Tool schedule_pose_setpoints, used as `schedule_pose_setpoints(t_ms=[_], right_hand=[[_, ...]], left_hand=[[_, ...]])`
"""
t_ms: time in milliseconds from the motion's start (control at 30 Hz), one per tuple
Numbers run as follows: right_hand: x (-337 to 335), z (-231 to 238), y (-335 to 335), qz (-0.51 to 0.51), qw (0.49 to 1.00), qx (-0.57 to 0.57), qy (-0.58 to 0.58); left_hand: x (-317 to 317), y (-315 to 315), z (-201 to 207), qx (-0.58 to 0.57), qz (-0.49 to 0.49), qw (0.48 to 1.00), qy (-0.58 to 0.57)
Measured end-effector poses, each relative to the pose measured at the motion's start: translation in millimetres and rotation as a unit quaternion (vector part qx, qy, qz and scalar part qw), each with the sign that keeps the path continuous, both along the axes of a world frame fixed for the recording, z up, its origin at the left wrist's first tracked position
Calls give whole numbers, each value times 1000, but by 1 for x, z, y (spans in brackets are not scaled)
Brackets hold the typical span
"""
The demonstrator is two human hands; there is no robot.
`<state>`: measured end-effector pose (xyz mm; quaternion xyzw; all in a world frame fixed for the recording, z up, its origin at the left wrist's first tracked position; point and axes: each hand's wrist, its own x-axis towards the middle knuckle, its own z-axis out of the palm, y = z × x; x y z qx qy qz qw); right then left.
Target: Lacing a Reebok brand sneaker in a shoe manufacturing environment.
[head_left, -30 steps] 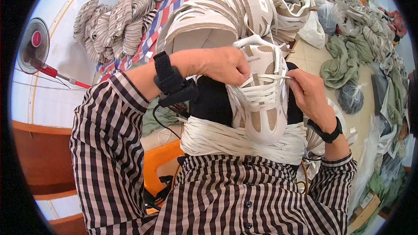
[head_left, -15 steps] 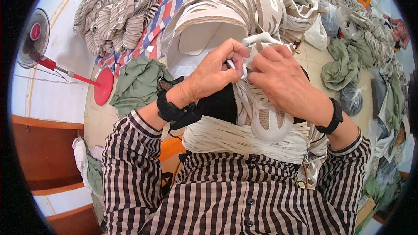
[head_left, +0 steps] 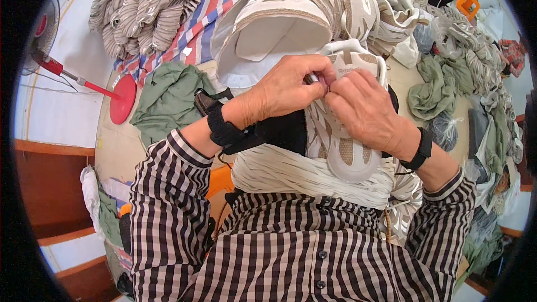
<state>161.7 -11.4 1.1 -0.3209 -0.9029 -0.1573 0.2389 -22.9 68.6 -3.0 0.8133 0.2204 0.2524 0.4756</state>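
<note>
A white and beige shoe upper point(head_left: 353, 154) lies on my lap, toe toward me, with white laces crossing its front. My left hand point(head_left: 282, 88) is closed in a pinch on a small pale rod-like thing point(head_left: 314, 79); its other end is hidden by the fingers. Fingertips nearly touching the left ones, my right hand point(head_left: 366, 109) curls over the upper and grips it by the lacing edge; whether a lace is also between those fingers is hidden. Below the toe, a thick bundle of white flat laces point(head_left: 296, 176) lies across my lap.
Right ahead, nested shoe uppers point(head_left: 291, 5) curve in a large stack. More bundled uppers point(head_left: 148, 14) rest on a striped sheet point(head_left: 210, 8). Green cloth point(head_left: 168, 98) and a red-based fan point(head_left: 123, 99) stand left. Cloth and plastic bags point(head_left: 447, 128) crowd the right.
The view has shifted slightly. My hands have come closer together, and more of the upper's tongue now shows above them. The left hand keeps its pinch.
</note>
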Motion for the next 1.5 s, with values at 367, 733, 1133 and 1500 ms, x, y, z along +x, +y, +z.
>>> schedule_pose_setpoints(t_ms=[367,733,1133,1500], right_hand=[[26,9,-16,-73,988,-92,104],[14,6,2,-86,996,5,20],[22,-14,-1,-51,990,64,117],[21,5,-12,-58,969,-130,202]], left_hand=[[1,1,-2,29,-29,999,-5],[0,1,0,27,-32,999,6],[6,3,-2,151,-76,982,78],[4,3,8,128,-117,977,125]])
